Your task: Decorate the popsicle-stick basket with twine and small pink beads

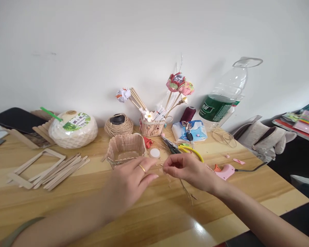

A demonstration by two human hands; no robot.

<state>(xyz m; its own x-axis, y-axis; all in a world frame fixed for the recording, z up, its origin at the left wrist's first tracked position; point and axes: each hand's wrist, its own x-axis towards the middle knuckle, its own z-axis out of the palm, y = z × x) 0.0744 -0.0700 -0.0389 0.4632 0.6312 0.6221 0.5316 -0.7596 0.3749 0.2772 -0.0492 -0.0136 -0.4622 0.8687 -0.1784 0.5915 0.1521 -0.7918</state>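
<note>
My left hand point(134, 178), with a ring on one finger, is over the middle of the table in front of a small craft-stick basket point(127, 139). Its fingers reach to the right with the thumb apart, and nothing shows in them. Just to its right, my right hand point(186, 169) pinches thumb and forefinger together; anything between them is too small to make out. Bits of twine point(186, 192) lie below it. Beyond are pliers with yellow handles point(195, 152) and a round white lid point(155, 153). A pink glue gun point(226, 171) lies right of my right wrist.
Craft sticks point(64, 171) and a stick frame point(19, 180) lie left. A wrapped coconut point(73, 128), a phone point(18, 120), a twine ball point(118, 127), a decorated holder point(151, 127) with paper flowers, a wipes pack point(199, 130) and a large bottle point(217, 108) line the wall.
</note>
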